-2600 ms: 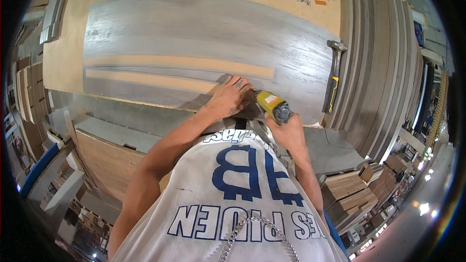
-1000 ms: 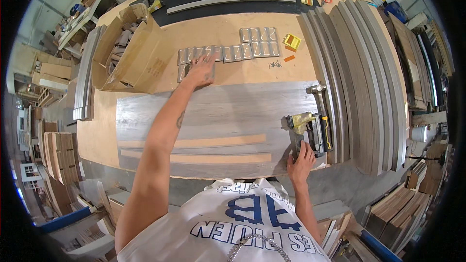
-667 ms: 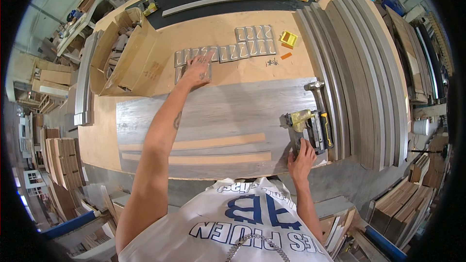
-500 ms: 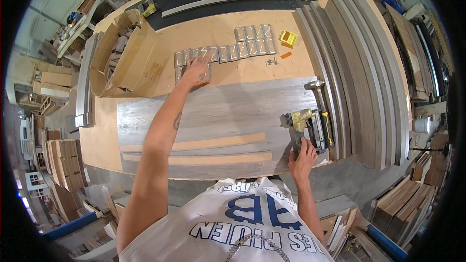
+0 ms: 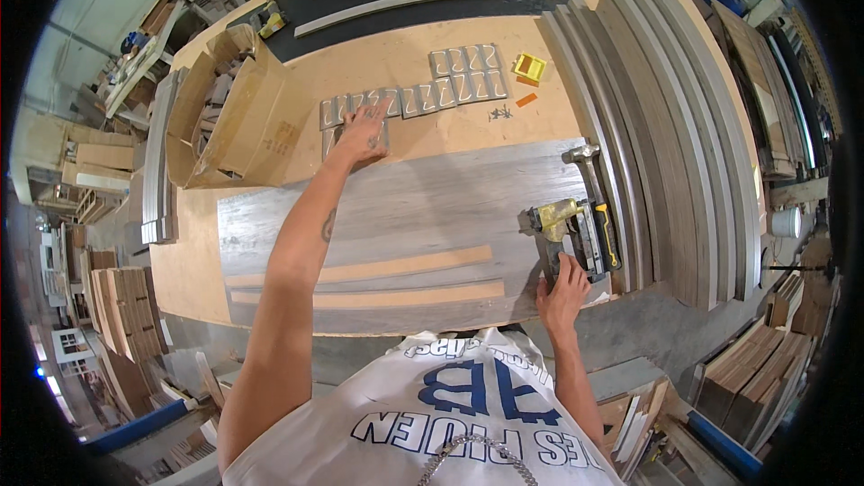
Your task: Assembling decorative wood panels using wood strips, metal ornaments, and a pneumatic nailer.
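Two bare wood strips (image 5: pixel 378 281) lie along the near edge of the grey panel (image 5: pixel 405 207), apparently already placed. The left hand (image 5: pixel 360 137), fingers loosely spread, touches the grey metal plates (image 5: pixel 423 97) mid-counter; the right hand (image 5: pixel 562 283) grips the nail gun (image 5: pixel 569 227) resting on the panel's right end.

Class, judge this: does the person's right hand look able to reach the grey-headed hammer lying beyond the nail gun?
Probably yes. The right hand rests on the yellow nail gun, and the hammer lies just beyond it on the grey panel, uncovered.

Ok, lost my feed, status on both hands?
Left hand on grey metal plates. Right hand on nail gun. Hammer beside it.
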Tool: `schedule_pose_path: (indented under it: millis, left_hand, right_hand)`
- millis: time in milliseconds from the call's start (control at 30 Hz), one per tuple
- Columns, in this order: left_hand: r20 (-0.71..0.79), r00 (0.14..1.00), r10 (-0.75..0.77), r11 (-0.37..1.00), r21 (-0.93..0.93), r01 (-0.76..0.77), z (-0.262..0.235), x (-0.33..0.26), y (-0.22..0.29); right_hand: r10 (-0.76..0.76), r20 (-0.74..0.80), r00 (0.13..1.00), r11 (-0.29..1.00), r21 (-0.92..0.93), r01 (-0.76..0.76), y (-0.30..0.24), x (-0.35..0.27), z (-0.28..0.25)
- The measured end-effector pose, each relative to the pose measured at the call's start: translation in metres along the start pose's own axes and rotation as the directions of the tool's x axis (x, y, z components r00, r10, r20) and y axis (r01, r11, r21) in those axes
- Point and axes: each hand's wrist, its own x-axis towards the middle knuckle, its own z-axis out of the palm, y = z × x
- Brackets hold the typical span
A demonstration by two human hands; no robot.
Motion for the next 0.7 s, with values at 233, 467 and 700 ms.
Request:
schedule_pose_path:
  millis: [233, 467, 700]
  left_hand:
    - [0.017, 1.0, -0.009, 0.999, 0.049, 0.008, -0.001, 0.003, 0.004]
    - [0.015, 1.0, 0.022, 0.997, 0.078, -0.023, -0.005, -0.001, 0.017]
    - [0.02, 0.999, 0.049, 0.991, 0.127, -0.051, -0.003, 0.0, 0.01]
  right_hand:
    - [0.005, -0.001, 1.0, 1.0, 0.03, -0.005, -0.003, 0.001, -0.003]
    - [0.005, -0.025, 1.0, 1.0, 0.016, -0.004, -0.003, 0.003, -0.003]
    - [0.016, -0.017, 1.0, 1.0, 0.017, -0.016, -0.002, 0.004, -0.002]
